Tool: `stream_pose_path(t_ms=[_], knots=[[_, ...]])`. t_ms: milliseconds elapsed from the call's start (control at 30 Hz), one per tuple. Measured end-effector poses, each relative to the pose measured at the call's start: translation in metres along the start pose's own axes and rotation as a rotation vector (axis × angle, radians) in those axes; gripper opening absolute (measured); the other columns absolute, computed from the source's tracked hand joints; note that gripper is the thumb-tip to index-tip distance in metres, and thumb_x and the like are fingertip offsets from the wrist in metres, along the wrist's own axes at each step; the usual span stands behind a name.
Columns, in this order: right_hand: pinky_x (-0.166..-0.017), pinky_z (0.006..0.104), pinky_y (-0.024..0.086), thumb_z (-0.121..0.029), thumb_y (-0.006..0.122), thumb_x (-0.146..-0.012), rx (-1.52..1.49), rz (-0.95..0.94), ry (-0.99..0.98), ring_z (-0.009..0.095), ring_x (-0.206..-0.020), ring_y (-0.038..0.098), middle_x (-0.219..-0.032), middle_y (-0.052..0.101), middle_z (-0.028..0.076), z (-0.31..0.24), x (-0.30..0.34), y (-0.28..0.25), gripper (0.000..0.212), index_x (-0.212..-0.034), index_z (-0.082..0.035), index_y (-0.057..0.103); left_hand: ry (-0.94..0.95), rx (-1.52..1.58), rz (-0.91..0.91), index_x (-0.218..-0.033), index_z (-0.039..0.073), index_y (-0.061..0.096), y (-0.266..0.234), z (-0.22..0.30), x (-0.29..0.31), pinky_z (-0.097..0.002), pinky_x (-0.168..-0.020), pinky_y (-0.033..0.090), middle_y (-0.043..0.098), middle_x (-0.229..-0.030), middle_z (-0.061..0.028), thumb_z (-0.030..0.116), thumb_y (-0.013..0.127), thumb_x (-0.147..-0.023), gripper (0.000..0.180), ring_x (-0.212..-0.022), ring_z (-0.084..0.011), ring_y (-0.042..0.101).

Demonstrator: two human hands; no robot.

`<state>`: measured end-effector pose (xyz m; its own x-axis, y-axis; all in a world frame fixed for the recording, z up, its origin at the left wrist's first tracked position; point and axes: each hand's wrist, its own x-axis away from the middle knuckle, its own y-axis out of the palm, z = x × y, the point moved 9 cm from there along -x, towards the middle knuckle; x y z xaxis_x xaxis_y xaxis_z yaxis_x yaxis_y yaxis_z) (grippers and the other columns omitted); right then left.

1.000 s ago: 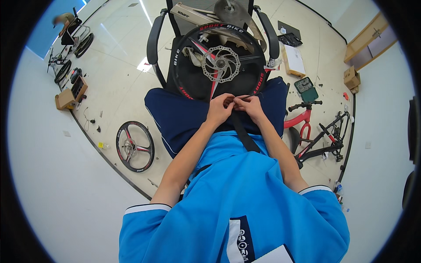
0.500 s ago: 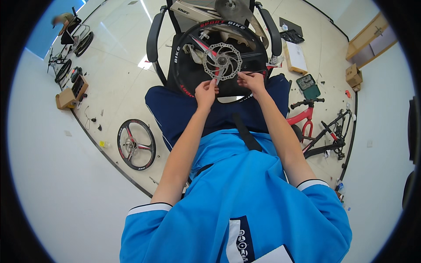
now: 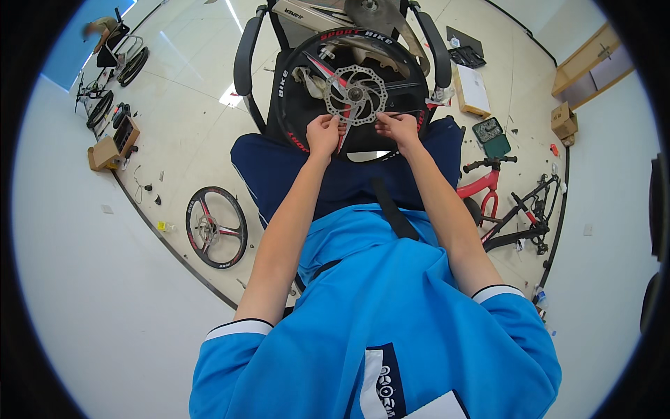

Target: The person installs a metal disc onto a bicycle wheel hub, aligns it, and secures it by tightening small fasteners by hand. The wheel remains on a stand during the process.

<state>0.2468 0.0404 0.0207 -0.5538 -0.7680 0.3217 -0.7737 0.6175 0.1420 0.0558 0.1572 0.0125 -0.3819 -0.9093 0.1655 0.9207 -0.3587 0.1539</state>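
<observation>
Left of the right grip (image 3: 397, 128), pinching a dark rod (image 3: 409, 112), sits the brake disc (image 3: 356, 95).

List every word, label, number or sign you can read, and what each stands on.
Wording isn't copied out here, only where it stands:
Upper wheel: bold red and white lettering around its black outer edge, readable.
Pale frame part: dark lettering, readable.
Lower-left wheel: small lettering, partly blurred.
Blue shirt: pale marks low on its front, too unclear to read.
</observation>
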Motion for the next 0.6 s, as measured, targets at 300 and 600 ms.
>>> stream_pose_path(t_ms=[300,600], knots=[[-0.063,0.0282,0.058,-0.011,0.073,-0.089,-0.003,0.02,-0.02,0.017,-0.072,0.069,-0.084,0.07,0.01,-0.0035,0.002,0.0019,0.017,-0.096,0.005,0.07,-0.006,-0.027,-0.002,-0.109,-0.01,0.061,-0.0002,0.0048,0.0021,-0.0281,-0.066,0.056,0.07,-0.09,-0.0149,0.011,0.06,-0.097,0.024,-0.075,-0.0187,0.069],[-0.065,0.0287,0.058,-0.013,0.073,-0.089,-0.011,0.02,-0.021,0.017,-0.072,0.069,-0.085,0.07,0.009,-0.0003,0.0043,-0.0045,0.019,-0.096,0.004,0.07,-0.018,0.003,-0.013,-0.107,-0.009,0.062,-0.0016,-0.0027,0.0007,-0.0287,-0.066,0.056,0.071,-0.089,-0.0143,0.014,0.061,-0.097,0.025,-0.074,-0.0182,0.069]])
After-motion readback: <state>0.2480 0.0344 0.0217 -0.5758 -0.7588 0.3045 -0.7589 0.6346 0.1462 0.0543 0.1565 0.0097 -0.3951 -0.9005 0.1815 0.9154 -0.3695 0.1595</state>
